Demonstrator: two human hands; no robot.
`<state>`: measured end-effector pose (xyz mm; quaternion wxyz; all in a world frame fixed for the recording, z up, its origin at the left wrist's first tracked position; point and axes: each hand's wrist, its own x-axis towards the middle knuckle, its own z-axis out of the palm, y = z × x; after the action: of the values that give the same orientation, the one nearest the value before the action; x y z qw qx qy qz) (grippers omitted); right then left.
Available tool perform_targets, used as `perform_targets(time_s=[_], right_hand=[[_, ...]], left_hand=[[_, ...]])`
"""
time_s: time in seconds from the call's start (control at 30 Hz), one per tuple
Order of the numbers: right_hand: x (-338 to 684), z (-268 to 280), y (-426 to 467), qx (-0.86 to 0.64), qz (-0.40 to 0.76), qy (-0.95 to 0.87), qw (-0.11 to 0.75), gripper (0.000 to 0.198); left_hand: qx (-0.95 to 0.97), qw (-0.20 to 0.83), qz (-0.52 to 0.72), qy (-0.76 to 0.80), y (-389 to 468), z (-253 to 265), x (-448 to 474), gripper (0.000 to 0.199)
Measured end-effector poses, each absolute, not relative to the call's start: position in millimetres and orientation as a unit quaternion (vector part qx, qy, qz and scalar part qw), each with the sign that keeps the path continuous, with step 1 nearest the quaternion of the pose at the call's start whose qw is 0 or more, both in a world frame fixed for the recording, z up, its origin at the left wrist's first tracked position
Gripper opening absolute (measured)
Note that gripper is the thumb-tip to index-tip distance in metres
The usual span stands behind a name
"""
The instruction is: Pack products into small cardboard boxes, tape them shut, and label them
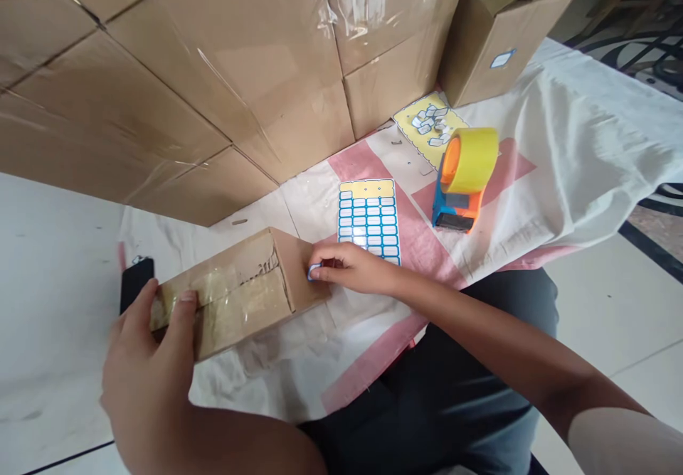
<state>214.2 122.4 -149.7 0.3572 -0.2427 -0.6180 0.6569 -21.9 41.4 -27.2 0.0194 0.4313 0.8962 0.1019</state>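
Observation:
A small taped cardboard box (235, 290) lies on the cloth in front of me. My left hand (154, 361) grips its left end, with thumb and a finger showing on top. At the opposite end, my right hand (349, 265) pinches a small blue-edged sticker label (314, 270) against the box's end face; whether it is stuck down I cannot tell. Just beyond that hand lies a sheet of blank labels (368, 212) with blue borders, its lower part hidden by the wrist. A tape dispenser (464, 180) with a wide yellow roll stands to the right.
Taped cardboard boxes (224, 55) are stacked like a wall at the back. Another box (501, 41) bearing a label stands at the far right. Crumpled label bits lie on a yellow sheet (416, 137). A black phone-like object (137, 281) is beside the left hand. White-and-pink cloth (427, 247) covers the surface.

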Motion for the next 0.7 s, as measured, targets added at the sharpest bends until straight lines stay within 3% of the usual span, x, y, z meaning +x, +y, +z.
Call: perform_targets(time_s=[0.43,0.6,0.7], right_hand=[[207.3,-150.9,120.6,-0.27,0.665,-0.602,0.35,0.022],[206.2,-148.6,115.4,-0.383,0.656,-0.528,0.379,0.035],[205.6,-145.4,103.7,-0.384,0.647,-0.523,0.4,0.022]], left_hand=[[0.451,0.032,0.098,0.887,40.1,-28.6,-23.2,0.068],[0.429,0.01,0.091,0.898,41.5,-26.7,-18.9,0.068],[0.425,0.027,0.092,0.9,42.0,-27.1,-19.2,0.07]])
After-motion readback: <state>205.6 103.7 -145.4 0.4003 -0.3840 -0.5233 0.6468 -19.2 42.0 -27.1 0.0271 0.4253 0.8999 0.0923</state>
